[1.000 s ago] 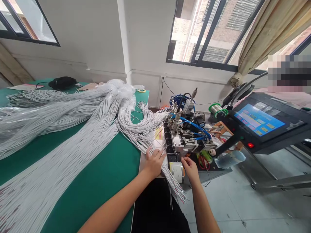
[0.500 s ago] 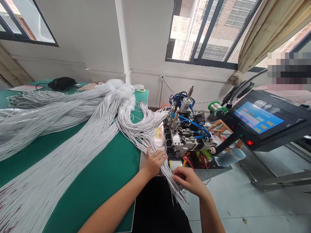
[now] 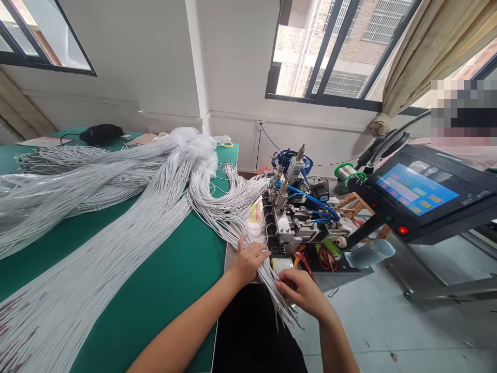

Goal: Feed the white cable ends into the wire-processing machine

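both hands (image 3: 248, 259) on white cables (image 3: 272, 282)

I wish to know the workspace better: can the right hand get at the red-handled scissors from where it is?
Probably yes. The right hand is at the white wire ends, and the red-handled scissors lie just beyond it on the black tray, with nothing between them.

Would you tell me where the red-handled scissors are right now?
The red-handled scissors lie right of centre, on the dark tray below the machine, just right of the orange pliers.
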Available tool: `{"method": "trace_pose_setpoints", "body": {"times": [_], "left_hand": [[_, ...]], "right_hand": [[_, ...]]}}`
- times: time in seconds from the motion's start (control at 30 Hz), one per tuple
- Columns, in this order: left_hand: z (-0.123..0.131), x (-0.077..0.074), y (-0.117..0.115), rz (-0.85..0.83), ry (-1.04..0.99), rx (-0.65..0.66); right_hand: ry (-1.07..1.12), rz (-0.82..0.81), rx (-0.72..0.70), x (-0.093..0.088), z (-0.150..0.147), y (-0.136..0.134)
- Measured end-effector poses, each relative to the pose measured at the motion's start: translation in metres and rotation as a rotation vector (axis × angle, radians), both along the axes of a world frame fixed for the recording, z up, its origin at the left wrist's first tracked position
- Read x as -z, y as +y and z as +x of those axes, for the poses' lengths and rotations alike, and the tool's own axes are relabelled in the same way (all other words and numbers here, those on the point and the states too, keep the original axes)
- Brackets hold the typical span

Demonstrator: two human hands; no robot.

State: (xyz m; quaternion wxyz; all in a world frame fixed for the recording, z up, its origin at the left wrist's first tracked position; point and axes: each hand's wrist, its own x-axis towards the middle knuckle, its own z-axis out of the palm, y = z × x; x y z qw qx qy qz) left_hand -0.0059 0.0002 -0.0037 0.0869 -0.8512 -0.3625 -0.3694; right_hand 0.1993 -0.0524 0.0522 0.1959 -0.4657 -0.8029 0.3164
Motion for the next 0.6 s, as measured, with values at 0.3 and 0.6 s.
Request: {"method": "trace_pose_setpoints", "body": {"times": [0.3,0.6], "left_hand": [[-0.001,0.004,0.002,-0.05,0.07,0.024],[0.004,0.0,-0.001,0.035,-0.004,-0.175]], "right_hand": [[0.204,0.113,0.321,0.007,0.006,0.013],[0.347,0.175,0.558,0.029,0.004,0.023]]}}
